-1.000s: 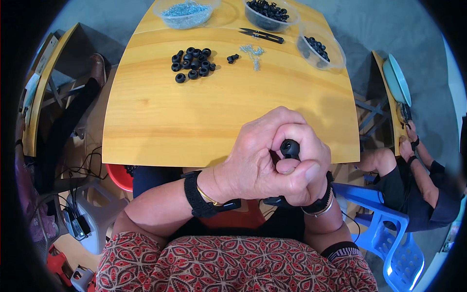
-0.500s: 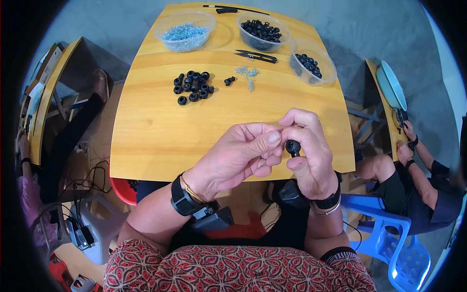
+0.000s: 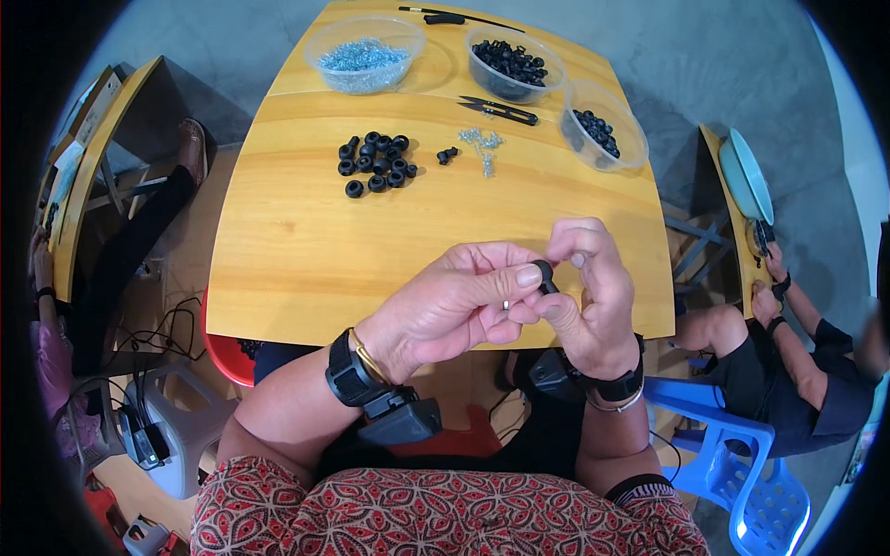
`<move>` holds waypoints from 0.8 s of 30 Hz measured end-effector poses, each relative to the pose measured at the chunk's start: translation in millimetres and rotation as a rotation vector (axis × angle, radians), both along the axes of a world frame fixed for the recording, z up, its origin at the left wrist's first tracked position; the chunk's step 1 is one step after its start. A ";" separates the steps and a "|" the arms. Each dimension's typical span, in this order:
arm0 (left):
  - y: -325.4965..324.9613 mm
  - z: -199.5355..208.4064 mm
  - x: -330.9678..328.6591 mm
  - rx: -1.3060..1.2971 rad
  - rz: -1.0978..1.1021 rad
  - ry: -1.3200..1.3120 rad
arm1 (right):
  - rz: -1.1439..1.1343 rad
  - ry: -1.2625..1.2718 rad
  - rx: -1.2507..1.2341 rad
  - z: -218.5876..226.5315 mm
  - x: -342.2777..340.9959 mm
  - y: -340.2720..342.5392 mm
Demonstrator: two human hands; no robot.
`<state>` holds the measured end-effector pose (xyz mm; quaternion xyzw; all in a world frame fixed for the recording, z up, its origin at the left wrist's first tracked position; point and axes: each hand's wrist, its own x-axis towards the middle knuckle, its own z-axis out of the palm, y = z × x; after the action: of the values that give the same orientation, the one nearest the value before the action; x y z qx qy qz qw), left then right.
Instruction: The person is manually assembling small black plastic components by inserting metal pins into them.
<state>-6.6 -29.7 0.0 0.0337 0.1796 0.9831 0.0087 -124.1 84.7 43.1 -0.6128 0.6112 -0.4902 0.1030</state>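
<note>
In front of my chest, above the table's near edge, a small black round-headed part with a short stem (image 3: 545, 272) is held between both hands. My left hand (image 3: 464, 295) pinches its head between thumb and fingers. A tiny shiny piece (image 3: 506, 304) shows among the left fingers, too small to name. My right hand (image 3: 595, 301) has its thumb on the stem, index finger bent above it. Farther off lie a cluster of black round parts (image 3: 377, 183), a couple of smaller black pieces (image 3: 447, 156) and a scatter of small clear-silvery bits (image 3: 481, 141).
Along the back stand a clear tub of bluish small pieces (image 3: 408, 42), a tub of black parts (image 3: 475, 72) and another clear tub (image 3: 640, 139). Black thread snips (image 3: 501, 111) lie before them. Co-workers sit at tables on both sides; a blue plastic stool (image 3: 774, 505) is at right.
The black part has turned from facing up in my right hand to sitting between both hands, its head now at the left thumb. The view has shifted slightly.
</note>
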 end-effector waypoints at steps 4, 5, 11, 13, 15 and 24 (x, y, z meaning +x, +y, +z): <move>3.2 5.3 1.0 -0.019 0.080 -0.048 | -0.087 -0.061 0.009 0.5 3.8 5.2; 3.2 4.7 0.5 0.001 0.083 -0.054 | -0.090 0.001 0.015 1.6 4.6 5.4; -3.5 4.5 2.9 -0.159 0.131 -0.060 | -0.093 -0.074 -0.023 -8.3 0.7 8.2; -5.5 5.6 3.1 -0.217 0.134 -0.016 | -0.082 -0.114 -0.016 -7.6 1.4 8.1; -6.9 12.2 4.1 -0.433 0.213 -0.072 | -0.075 -0.152 -0.008 -5.9 1.3 8.7; -13.7 17.4 8.7 -0.759 0.258 -0.107 | 0.017 0.004 -0.027 -6.9 -0.7 4.8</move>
<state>2.1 -43.4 17.4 -0.0462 0.5319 0.8403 -0.0935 -124.8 89.5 36.2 -0.6201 0.5996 -0.4963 0.0980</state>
